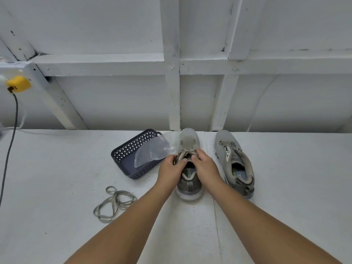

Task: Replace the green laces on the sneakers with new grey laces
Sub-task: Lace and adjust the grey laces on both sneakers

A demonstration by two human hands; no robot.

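Observation:
A grey sneaker [188, 139] stands heel toward me at the middle of the white table. My left hand [170, 169] and my right hand [204, 165] pinch the pale lace [183, 153] at its upper eyelets, one on each side of the tongue. A second grey sneaker [233, 161] without a lace lies to the right, apart from my hands. A loose greenish-grey lace [114, 203] is coiled on the table at the front left. Which colour the lace in my fingers has is hard to tell.
A dark blue perforated basket [129, 149] sits left of the held sneaker, with a clear plastic bag [154, 151] draped over its rim. A white framed wall [172, 82] rises behind the table. A yellow plug [18, 84] and dark cable [9, 147] hang at far left.

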